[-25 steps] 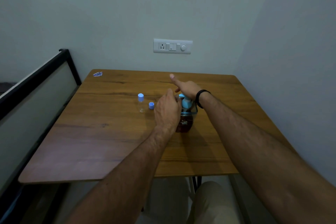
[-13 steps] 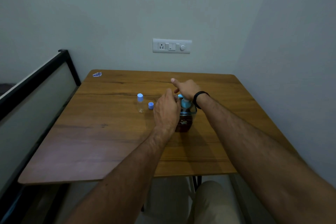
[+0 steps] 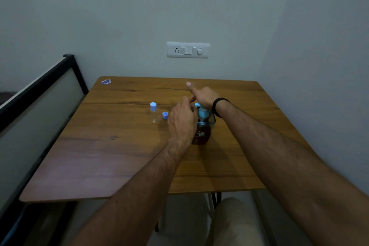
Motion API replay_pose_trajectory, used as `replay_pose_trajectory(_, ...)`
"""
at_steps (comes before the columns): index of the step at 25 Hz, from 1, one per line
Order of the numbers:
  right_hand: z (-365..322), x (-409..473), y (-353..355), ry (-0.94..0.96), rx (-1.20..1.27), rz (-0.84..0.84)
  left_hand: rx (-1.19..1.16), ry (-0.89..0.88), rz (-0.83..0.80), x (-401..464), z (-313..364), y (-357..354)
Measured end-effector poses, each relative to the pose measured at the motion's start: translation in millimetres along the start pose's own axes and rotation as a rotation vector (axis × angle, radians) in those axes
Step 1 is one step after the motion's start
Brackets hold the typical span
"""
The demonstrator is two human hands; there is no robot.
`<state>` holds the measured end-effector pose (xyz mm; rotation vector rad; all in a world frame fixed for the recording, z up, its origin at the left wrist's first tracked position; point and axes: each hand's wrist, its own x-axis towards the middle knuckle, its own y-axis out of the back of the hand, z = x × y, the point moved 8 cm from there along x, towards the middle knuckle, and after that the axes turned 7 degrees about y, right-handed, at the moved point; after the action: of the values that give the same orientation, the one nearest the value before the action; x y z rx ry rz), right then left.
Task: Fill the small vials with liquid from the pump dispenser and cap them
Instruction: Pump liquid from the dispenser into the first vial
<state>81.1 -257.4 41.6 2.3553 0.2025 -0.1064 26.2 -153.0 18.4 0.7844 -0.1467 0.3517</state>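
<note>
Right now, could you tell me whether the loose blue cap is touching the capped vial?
Apart. The head view shows bare table between the loose blue cap and the capped vial.

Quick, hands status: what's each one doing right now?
Left hand: fingers curled beside the pump dispenser spout; what they hold is hidden.
Right hand: palm pressing on the pump head, index finger straight, gripping nothing.
</note>
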Motion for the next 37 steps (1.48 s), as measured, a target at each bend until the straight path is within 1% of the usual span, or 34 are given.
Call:
replay_pose_trajectory(2,0,-8,-1,-0.061,0.042,-0.088,-0.002,0.003,0.001,0,0,1)
replay_pose_trajectory(4,1,-8,-3,-0.070,0.055,-0.106,0.003,0.003,-0.006,0,1,1)
replay_pose_trajectory(7,2,0,-1,0.006,0.019,0.028,-0.007,-0.003,-0.001,-1,0,1)
replay_pose_trajectory(9,-1,0,0,0.029,-0.004,0.051,-0.004,-0.007,0.012,-2,1,3)
replay_pose_trajectory(12,-3,-5,0,-0.003,0.018,-0.059,0.001,0.013,0.017,-2,1,5)
replay_pose_trajectory(14,-2,-6,-1,-0.019,0.020,-0.093,0.007,0.009,0.016,-2,2,5)
replay_pose_trajectory(19,-1,2,-1,0.022,-0.039,0.037,0.014,0.020,0.013,-1,2,5)
replay_pose_trajectory(20,-1,3,-1,0.018,-0.037,0.029,0.013,0.020,0.010,-1,2,5)
replay_pose_trajectory(24,-1,-8,-2,-0.060,0.025,-0.125,0.015,0.009,0.010,-3,2,5)
replay_pose_trajectory(26,2,-2,-3,-0.033,0.005,-0.084,0.013,0.015,0.008,-3,2,6)
replay_pose_trajectory(29,2,7,-2,0.028,-0.032,0.053,0.009,0.013,0.006,-2,3,5)
replay_pose_trajectory(30,2,8,-2,0.029,-0.028,0.049,0.010,0.011,0.002,-1,2,5)
replay_pose_trajectory(34,3,-1,-3,-0.048,0.029,-0.106,0.013,0.012,0.006,-1,2,4)
replay_pose_trajectory(35,4,0,-4,-0.043,0.032,-0.097,0.017,0.012,0.007,-1,2,4)
replay_pose_trajectory(37,5,6,-4,0.003,0.006,-0.015,0.022,0.008,0.004,-1,1,3)
